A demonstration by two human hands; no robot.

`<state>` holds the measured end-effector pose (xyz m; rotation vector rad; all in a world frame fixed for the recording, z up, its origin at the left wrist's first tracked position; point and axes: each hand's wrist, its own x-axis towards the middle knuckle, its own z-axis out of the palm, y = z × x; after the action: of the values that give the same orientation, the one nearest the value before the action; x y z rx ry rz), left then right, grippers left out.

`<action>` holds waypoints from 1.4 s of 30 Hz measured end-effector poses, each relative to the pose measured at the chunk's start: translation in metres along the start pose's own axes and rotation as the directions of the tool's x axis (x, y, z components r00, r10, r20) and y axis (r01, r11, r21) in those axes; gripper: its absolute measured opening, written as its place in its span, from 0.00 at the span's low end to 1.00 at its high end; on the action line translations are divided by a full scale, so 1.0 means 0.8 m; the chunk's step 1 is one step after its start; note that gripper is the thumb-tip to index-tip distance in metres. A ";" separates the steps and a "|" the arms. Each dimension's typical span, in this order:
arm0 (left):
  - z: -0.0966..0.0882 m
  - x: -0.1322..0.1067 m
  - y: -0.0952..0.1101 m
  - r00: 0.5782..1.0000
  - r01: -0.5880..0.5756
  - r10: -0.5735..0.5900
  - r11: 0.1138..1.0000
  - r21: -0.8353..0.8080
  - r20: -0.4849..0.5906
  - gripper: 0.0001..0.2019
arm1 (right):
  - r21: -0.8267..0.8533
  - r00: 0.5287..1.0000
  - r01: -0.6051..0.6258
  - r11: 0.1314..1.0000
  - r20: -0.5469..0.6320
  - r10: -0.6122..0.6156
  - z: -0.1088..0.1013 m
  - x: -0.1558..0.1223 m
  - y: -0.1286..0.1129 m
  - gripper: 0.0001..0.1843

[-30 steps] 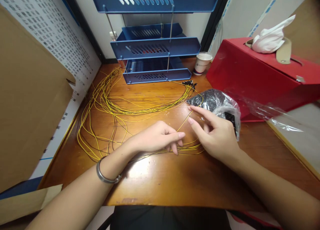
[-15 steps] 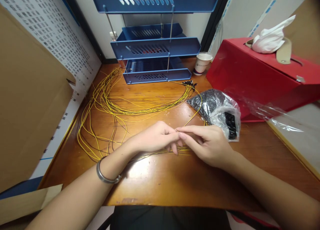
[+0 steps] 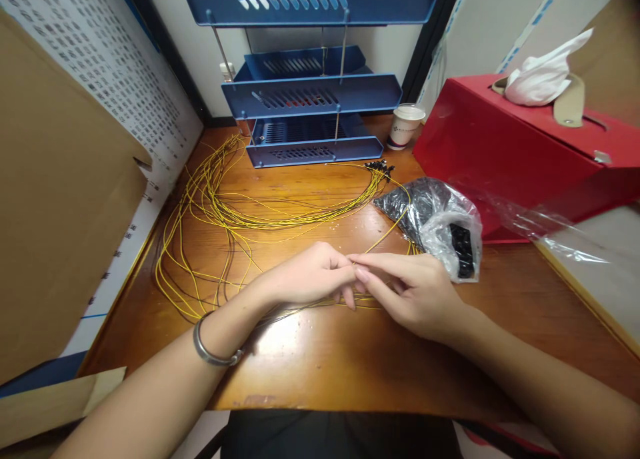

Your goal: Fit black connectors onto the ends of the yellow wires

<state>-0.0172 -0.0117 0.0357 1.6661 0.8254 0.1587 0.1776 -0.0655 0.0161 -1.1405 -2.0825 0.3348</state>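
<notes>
Yellow wire (image 3: 383, 239), one single strand, is pinched right where the two hands meet near the middle of the bench (image 3: 320, 372). The right hand (image 3: 415, 289) has its grip closed on it, thumb and forefinger tips together. The left hand (image 3: 310, 276) comes in from the other side with fingers curled and its grip nipped shut on the same spot, so both sets of fingertips are touching. From the pinch that yellow wire runs up and to the right toward a clear plastic bag (image 3: 445, 212).

Just under both hands lies a flat bunch of more yellow wires (image 3: 280, 222), way too many to count. They sweep round to the left in one big loose loop and back across to a cluster of little black ends (image 3: 379, 168) by the bag. One metal bangle (image 3: 213, 352) sits on the left wrist.

The bag, just the one, is full of small black parts. It sits just beside the right hand, up against one red box (image 3: 510, 139) with a white tissue (image 3: 540, 79) poking out the top. Behind the loop there's one paper cup (image 3: 404, 124) and one blue rack with three trays (image 3: 310, 96). Cardboard (image 3: 60, 199) stands along the left edge
</notes>
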 end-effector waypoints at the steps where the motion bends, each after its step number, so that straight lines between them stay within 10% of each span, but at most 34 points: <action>1: 0.000 0.000 0.000 1.000 0.002 -0.002 1.000 -0.003 0.004 0.23 | -0.016 1.000 -0.009 1.000 -0.015 0.009 0.000 0.000 -0.001 0.12; 8: 0.001 0.003 -0.004 0.999 0.021 -0.019 0.997 -0.069 0.030 0.23 | -0.132 0.965 -0.181 0.974 -0.217 0.150 -0.004 0.007 0.002 0.17; 14: 0.001 0.001 -0.003 1.000 0.011 -0.011 0.999 -0.039 0.010 0.24 | -0.003 0.999 -0.003 1.000 -0.037 0.003 0.000 0.001 0.001 0.14; 21: 0.000 0.001 -0.002 0.999 0.023 -0.021 0.997 -0.074 0.034 0.23 | -0.132 0.971 -0.155 0.979 -0.201 0.127 -0.006 0.008 0.001 0.13; 29: 0.000 0.001 0.000 1.000 0.012 -0.011 0.999 -0.047 0.014 0.23 | 0.002 0.998 0.024 1.000 -0.053 -0.024 -0.001 0.004 0.001 0.12; 37: -0.001 0.001 -0.004 0.999 0.008 -0.006 0.997 -0.074 0.035 0.24 | -0.150 0.962 -0.144 0.978 -0.254 0.102 -0.004 0.005 0.003 0.12; 42: 0.000 0.000 0.001 1.000 0.021 -0.020 0.998 -0.066 0.024 0.22 | -0.046 0.989 -0.009 0.999 -0.150 0.002 -0.001 0.004 0.005 0.14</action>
<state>-0.0167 -0.0118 0.0362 1.5939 0.8113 0.1507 0.1792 -0.0609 0.0160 -1.1623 -1.9650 0.1977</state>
